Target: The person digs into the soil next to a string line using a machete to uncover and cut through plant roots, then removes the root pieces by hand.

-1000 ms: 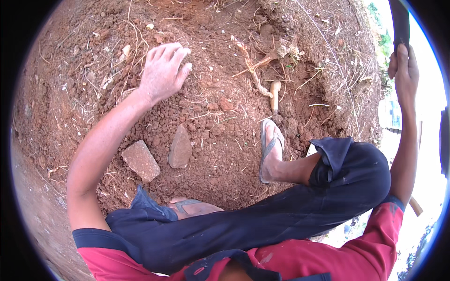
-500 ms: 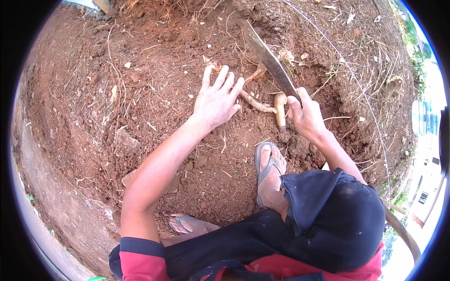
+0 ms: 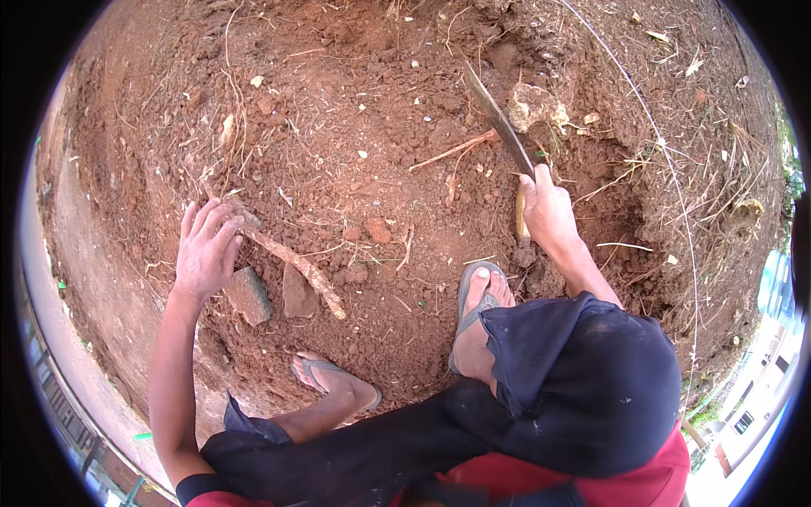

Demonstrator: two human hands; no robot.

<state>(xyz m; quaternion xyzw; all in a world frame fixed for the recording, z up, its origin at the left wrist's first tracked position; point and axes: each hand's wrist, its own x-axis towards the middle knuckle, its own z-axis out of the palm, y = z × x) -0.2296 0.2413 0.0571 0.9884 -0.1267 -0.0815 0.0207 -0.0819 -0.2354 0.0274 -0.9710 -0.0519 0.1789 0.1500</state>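
Observation:
My right hand is closed round the wooden handle of a machete, whose dark blade points away and slightly left. Far to the left, my left hand has its fingers stretched and apart, the tips beside a thick brown root. The root slants from those fingertips toward my left foot; whether the fingers still touch it is hard to make out. A thinner forked root lies on the soil left of the blade.
Two flat stone or brick pieces lie near my left hand. My sandalled feet stand on loose reddish soil. A pale clod sits right of the blade, and a white string runs along the right side, past a dug hollow.
My left hand has swung left and nearer with the thick root, away from the machete. The machete stays in my right hand, at nearly the same place. The view has shifted somewhat.

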